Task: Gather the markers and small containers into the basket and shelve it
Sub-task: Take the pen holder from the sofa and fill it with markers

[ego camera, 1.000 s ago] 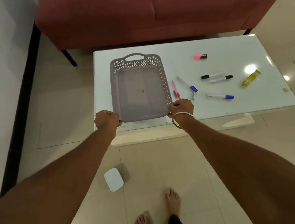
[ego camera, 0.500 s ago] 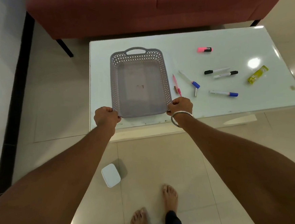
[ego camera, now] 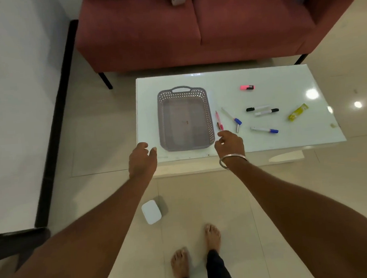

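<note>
Nearest, the left hand [ego camera: 142, 161] and right hand [ego camera: 230, 144] hover with fingers loose, holding nothing, flanking the grey basket [ego camera: 208, 115], which sits empty on the white table [ego camera: 288, 139]. Beyond, markers [ego camera: 264, 130] and a yellow container [ego camera: 298, 112] lie scattered to its right. No writing is legible.

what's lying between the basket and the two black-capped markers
In the head view, a pink pen beside the basket, then a blue-capped marker, lie before the black-capped markers.
</note>
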